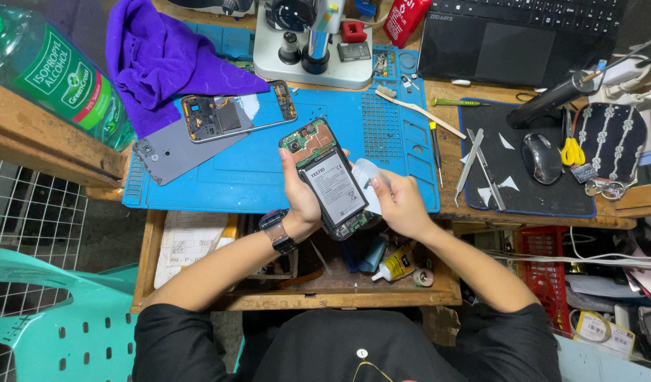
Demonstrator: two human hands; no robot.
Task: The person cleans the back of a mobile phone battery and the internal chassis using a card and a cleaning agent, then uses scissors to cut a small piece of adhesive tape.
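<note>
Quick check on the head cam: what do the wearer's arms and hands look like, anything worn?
Both forearms are bare from the elbow down. Black sleeves end near the elbows, part of a black top. The left hand has a dark wristwatch with a black strap at the wrist. The right hand shows no glove, ring or band.

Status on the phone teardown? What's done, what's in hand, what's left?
Done: the grey back cover and a separate frame are off and lie on the blue mat. In hand: the left hand holds the opened phone, battery and green board exposed; the right hand presses a pale, blurred object against its edge. Left: the battery is still seated and the loose parts are not refitted.
</note>
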